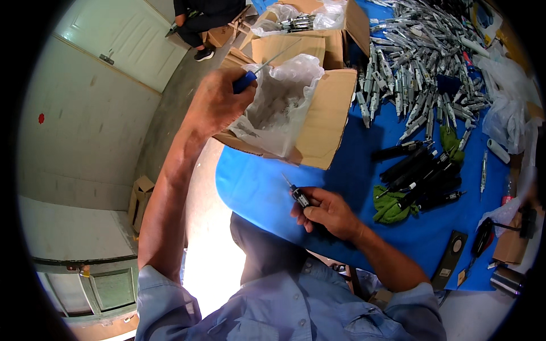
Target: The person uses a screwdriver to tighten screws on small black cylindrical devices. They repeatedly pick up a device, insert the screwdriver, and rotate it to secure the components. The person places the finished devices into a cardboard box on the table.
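Observation:
My left hand [219, 101] is raised over the left side of an open cardboard box [327, 122] lined with clear plastic [278, 136]. Its fingers are closed round the blue handle of a screwdriver [244, 82], whose thin shaft points up and to the right. Lower down, near the table's front edge, my right hand [330, 215] grips a short black and silver pen-shaped tool [298, 196]. A thin pointed tip sticks out of that tool toward the box. The tool's rear end is hidden in my fingers.
A large heap of grey pen-shaped tools [409, 68] covers the far right of the blue table [284, 196]. Black tools [418, 170] lie on a green cloth [392, 207]. Another box [357, 25] stands behind. A person [207, 20] sits at the far left.

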`<state>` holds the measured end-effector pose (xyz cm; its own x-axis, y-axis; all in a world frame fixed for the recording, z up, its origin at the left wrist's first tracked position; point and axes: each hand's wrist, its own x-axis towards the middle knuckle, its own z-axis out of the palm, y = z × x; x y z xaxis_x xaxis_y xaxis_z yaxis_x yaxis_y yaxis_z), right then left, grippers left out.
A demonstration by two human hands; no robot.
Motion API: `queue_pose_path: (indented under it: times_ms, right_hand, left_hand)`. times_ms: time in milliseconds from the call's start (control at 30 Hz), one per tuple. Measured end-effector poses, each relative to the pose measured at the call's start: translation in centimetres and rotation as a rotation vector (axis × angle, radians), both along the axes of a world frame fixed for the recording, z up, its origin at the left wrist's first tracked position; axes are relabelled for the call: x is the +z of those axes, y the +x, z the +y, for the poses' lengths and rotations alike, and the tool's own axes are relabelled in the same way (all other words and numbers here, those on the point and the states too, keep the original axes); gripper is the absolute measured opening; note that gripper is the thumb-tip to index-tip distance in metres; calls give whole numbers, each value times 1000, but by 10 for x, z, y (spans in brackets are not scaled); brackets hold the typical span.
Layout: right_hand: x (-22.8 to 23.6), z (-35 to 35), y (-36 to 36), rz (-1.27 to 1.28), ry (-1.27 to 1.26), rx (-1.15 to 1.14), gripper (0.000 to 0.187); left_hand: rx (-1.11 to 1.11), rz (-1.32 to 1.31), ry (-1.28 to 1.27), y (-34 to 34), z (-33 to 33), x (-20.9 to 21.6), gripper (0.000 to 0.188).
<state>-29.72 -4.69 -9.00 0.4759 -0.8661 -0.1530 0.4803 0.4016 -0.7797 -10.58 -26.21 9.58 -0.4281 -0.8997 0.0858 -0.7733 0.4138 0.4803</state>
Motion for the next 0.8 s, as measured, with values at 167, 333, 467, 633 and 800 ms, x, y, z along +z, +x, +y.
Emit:
queue_pose_path:
  times_ms: [167, 333, 467, 633, 800]
  right_hand:
    - [0, -2, -3, -15, 10, 9, 51]
    - [1, -4, -1, -21, 4, 0, 49]
    - [3, -3, -2, -11, 19, -67, 48]
    - [6, -2, 0, 39, 36, -75, 50]
    - [9, 0, 5, 43, 6, -54, 58]
  left_hand:
    - [13, 53, 97, -6, -13, -7, 22]
    - [41, 213, -8, 13, -13, -3, 25]
    - [161, 402, 1, 19, 37, 30, 31]
    - [335, 678, 2, 68, 146, 15, 37]
    - [337, 833, 115, 111, 264, -42, 30]
